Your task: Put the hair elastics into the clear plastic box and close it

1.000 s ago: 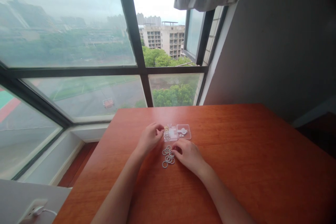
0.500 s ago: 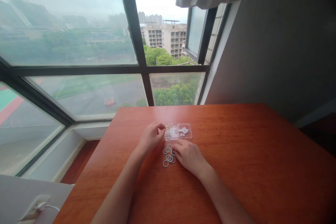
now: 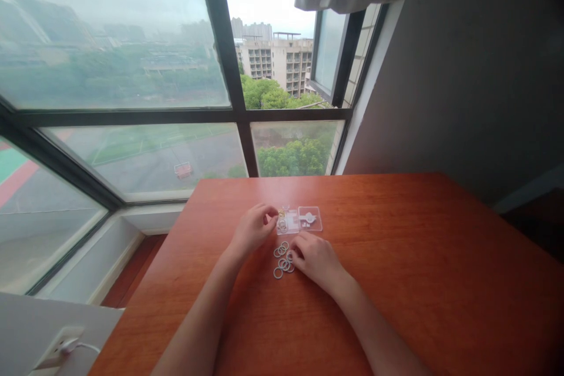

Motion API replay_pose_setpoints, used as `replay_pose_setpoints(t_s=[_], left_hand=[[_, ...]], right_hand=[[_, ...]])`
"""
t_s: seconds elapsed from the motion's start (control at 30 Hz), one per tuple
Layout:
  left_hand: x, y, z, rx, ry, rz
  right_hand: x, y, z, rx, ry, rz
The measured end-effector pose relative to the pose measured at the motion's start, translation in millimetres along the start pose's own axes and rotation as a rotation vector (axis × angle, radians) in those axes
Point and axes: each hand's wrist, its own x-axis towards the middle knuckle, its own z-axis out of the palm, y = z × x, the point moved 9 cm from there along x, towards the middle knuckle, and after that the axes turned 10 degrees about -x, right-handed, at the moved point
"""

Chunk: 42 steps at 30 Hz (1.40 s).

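My left hand [image 3: 255,227] rests at the left edge of a small clear plastic box [image 3: 293,228], its thumb and fingers closed on that edge. Inside the box's left part lie several rings [image 3: 282,224], some of them yellowish. The open lid [image 3: 316,225] lies flat to the right, with a white flat piece [image 3: 309,218] on it. Just in front of the box is a loose cluster of pale grey rings [image 3: 282,264], some overlapping. My right hand [image 3: 316,255] is at the cluster's right side, fingers curled down, fingertips at one ring [image 3: 289,257]. The fingers partly hide their own grip.
The reddish wooden table [image 3: 418,258] extends widely to the right. Its far edge meets a window frame [image 3: 240,116]; a grey wall [image 3: 440,82] stands at the right. A socket with a white plug [image 3: 68,345] is at the lower left.
My right hand has shifted very slightly, with its fingertips a little more to the right, so more of the ring beside them shows. My left hand stays at the box.
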Motion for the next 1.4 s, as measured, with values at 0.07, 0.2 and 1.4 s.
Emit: replay_pose_setpoints(t_s=[0.07, 0.2, 1.4], left_hand=[[0.2, 0.7, -0.1, -0.007, -0.003, 0.002], [0.6, 2.5, -0.9, -0.015, -0.003, 0.008], [-0.6, 6.4, 4.8, -0.024, -0.035, 0.028]], right_hand=[[0.6, 4.3, -0.9, 0.051, 0.025, 0.023], [0.1, 9.3, -3.2, 0.118, 0.054, 0.047], [2.3, 21.6, -18.4, 0.387, 0.164, 0.066]])
